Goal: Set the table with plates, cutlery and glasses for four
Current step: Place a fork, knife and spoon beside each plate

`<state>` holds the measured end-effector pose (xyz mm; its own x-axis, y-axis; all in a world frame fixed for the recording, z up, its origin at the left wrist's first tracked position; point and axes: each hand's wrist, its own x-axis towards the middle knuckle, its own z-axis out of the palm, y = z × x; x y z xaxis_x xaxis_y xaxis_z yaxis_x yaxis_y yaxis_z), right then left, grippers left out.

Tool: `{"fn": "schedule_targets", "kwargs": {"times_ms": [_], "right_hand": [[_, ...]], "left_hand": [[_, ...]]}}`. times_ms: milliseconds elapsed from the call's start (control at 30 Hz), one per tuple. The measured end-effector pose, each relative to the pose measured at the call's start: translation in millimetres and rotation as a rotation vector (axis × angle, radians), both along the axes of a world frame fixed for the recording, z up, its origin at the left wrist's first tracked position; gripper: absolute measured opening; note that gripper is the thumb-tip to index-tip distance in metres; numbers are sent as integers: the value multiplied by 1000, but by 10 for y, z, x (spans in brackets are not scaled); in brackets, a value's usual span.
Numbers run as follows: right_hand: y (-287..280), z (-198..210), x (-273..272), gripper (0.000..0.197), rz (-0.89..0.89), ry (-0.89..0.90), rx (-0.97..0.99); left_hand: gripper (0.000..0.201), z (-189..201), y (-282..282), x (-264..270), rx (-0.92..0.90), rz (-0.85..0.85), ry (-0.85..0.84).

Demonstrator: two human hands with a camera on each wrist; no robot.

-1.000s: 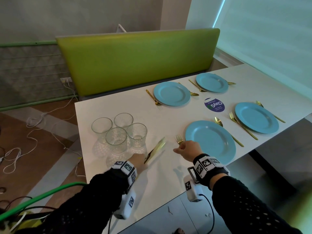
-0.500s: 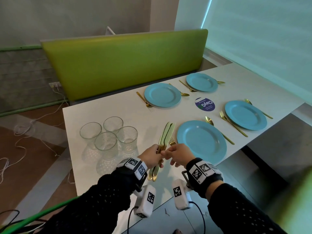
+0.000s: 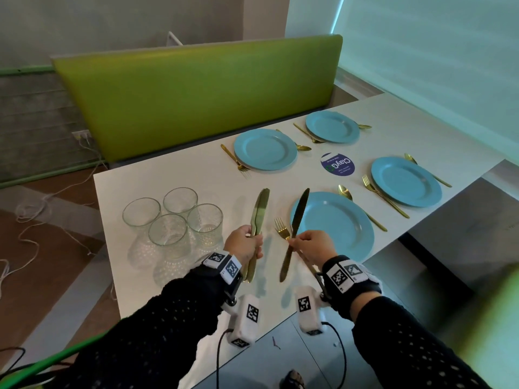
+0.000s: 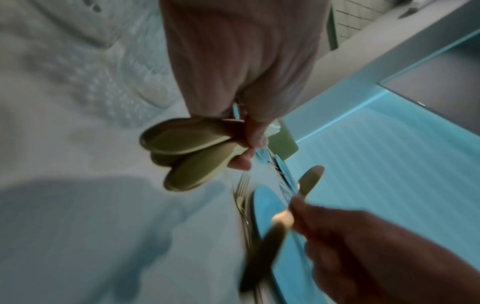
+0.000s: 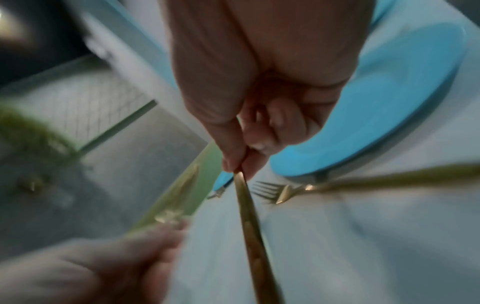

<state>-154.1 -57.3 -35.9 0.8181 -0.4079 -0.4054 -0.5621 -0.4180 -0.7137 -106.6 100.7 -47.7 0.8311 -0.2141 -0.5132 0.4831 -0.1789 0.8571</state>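
Observation:
My left hand [image 3: 243,242] grips a bundle of gold knives [image 3: 259,211], blades pointing away from me; their rounded handle ends [image 4: 182,148] fan out in the left wrist view. A single gold knife [image 3: 297,220] is pinched at mid-length by my right hand [image 3: 309,247], held above the near blue plate [image 3: 337,226]. That knife's handle [image 5: 250,226] runs toward the right wrist camera. A gold fork [image 3: 282,228] lies left of the near plate and a spoon [image 3: 346,193] to its right. Three more blue plates [image 3: 265,148] [image 3: 332,127] [image 3: 405,181] have forks and spoons beside them.
Several empty glasses [image 3: 174,217] stand clustered at the table's left. A round purple sticker [image 3: 337,163] lies between the plates. A green bench back [image 3: 196,94] runs along the far edge of the white table [image 3: 157,181]. Cables trail on the floor at left.
My hands, together on the knife bundle half a second ago, have drawn apart. The right hand now holds one knife taken from the bundle; the left keeps the others.

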Motion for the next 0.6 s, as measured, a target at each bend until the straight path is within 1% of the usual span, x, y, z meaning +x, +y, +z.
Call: {"fn": "schedule_targets", "kwargs": {"times_ms": [67, 167, 233, 333, 433, 600], "right_hand": [[-64, -44, 2, 23, 70, 58, -117], [-90, -102, 24, 20, 193, 140, -204], [-73, -153, 53, 22, 247, 180, -265], [-28, -222, 94, 10, 293, 208, -340], [10, -271, 106, 17, 358, 233, -398], [27, -316, 129, 18, 349, 247, -424]], "left_hand": [[16, 32, 41, 72, 23, 0, -24], [8, 70, 60, 161, 50, -6, -59], [11, 83, 57, 199, 53, -4, -65], [17, 62, 55, 222, 55, 6, -60], [16, 36, 60, 216, 75, 1, -68], [15, 44, 75, 194, 102, -14, -77]]}}
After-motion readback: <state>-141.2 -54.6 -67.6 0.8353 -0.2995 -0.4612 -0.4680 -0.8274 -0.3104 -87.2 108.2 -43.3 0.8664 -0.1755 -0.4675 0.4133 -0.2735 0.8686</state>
